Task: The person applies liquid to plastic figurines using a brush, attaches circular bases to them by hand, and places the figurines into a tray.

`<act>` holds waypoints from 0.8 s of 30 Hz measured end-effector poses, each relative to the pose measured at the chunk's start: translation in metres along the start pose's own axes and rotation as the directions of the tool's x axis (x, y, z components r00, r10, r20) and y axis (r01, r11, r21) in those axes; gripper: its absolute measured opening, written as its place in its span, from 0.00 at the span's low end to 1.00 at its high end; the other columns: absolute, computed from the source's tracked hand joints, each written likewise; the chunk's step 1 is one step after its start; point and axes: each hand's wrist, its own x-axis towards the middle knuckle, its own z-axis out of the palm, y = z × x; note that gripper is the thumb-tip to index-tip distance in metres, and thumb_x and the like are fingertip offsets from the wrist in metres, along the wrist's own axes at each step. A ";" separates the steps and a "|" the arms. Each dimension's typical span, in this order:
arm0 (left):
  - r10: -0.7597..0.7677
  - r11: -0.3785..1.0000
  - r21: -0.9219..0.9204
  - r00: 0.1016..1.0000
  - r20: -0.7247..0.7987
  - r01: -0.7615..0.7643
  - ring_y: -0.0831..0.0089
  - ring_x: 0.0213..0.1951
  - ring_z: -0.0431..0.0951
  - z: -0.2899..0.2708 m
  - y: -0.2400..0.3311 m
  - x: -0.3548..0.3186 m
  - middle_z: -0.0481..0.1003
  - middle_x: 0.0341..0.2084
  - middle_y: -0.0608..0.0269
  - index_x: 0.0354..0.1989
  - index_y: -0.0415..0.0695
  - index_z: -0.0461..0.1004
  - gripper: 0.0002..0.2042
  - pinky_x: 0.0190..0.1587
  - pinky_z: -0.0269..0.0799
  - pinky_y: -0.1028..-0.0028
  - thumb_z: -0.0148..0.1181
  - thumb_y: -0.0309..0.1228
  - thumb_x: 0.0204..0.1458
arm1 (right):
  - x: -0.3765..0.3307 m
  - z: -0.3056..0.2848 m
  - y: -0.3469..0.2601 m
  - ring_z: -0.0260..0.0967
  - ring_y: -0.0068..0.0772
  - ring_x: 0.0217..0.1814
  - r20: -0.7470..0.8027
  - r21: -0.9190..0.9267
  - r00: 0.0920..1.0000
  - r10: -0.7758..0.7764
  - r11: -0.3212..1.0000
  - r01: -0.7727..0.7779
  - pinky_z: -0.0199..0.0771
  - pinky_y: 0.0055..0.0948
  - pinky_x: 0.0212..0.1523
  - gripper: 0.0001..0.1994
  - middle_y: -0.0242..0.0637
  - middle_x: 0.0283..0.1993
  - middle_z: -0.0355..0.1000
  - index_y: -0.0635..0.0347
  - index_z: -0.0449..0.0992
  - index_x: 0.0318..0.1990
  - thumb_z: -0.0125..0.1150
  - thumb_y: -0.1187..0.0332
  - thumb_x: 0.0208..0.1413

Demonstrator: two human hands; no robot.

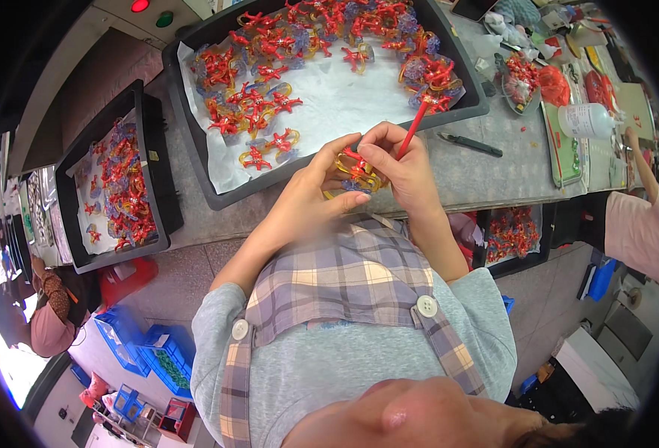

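Fingers point(348, 200) of my left hand point(307, 198) pinch the toy point(356, 173) near the tray point(195, 160), right hand point(400, 168) grips the brush point(417, 119); I'd steady both wrists, dabbing lightly.

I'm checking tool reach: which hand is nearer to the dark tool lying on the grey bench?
Right. The right hand, holding a red stick, sits just left of the dark tool. The left hand, holding a small red-and-yellow piece, lies farther left, beyond the right hand.

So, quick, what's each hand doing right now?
Left hand: closed on a small red and yellow toy piece.
Right hand: closed on a red stick tool, also touching the piece.
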 end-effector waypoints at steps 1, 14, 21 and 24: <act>-0.009 1.000 -0.008 1.000 -0.004 0.009 0.64 0.46 0.72 0.001 -0.001 0.001 0.69 0.45 0.53 0.61 0.46 0.52 0.36 0.50 0.68 0.67 0.64 0.27 0.43 | 0.000 -0.001 0.002 0.58 0.09 0.23 -0.006 -0.001 1.000 -0.016 1.000 0.016 0.52 0.10 0.21 0.05 0.23 0.24 0.66 0.61 0.71 0.31 0.60 0.71 0.51; 0.654 0.756 -0.115 0.743 0.141 -0.644 0.67 0.35 0.73 -0.047 0.056 -0.027 0.75 0.32 0.56 0.32 0.37 0.75 0.07 0.39 0.68 0.71 0.58 0.28 0.47 | -0.164 -0.324 0.003 0.57 0.17 0.16 -0.906 -0.422 0.003 -0.423 0.904 0.066 0.52 0.15 0.14 0.11 0.36 0.33 0.73 0.62 0.72 0.37 0.58 0.64 0.52; 0.848 0.122 -0.782 0.474 -0.238 -0.611 0.69 0.30 0.72 0.030 0.095 -0.011 0.71 0.33 0.51 0.33 0.34 0.75 0.07 0.30 0.68 0.76 0.58 0.23 0.46 | -0.119 -0.284 -0.034 0.61 0.20 0.18 -0.746 -0.660 0.141 -0.650 0.751 -0.029 0.57 0.17 0.16 0.12 0.38 0.35 0.73 0.63 0.72 0.39 0.56 0.63 0.54; 0.842 0.194 -0.788 0.511 -0.172 -0.584 0.69 0.30 0.72 0.024 0.098 -0.011 0.73 0.32 0.53 0.30 0.37 0.76 0.05 0.30 0.69 0.77 0.60 0.24 0.45 | -0.067 -0.214 -0.058 0.66 0.24 0.22 -0.666 -0.717 0.186 -0.723 0.688 0.109 0.64 0.20 0.22 0.21 0.40 0.36 0.73 0.66 0.71 0.40 0.47 0.53 0.58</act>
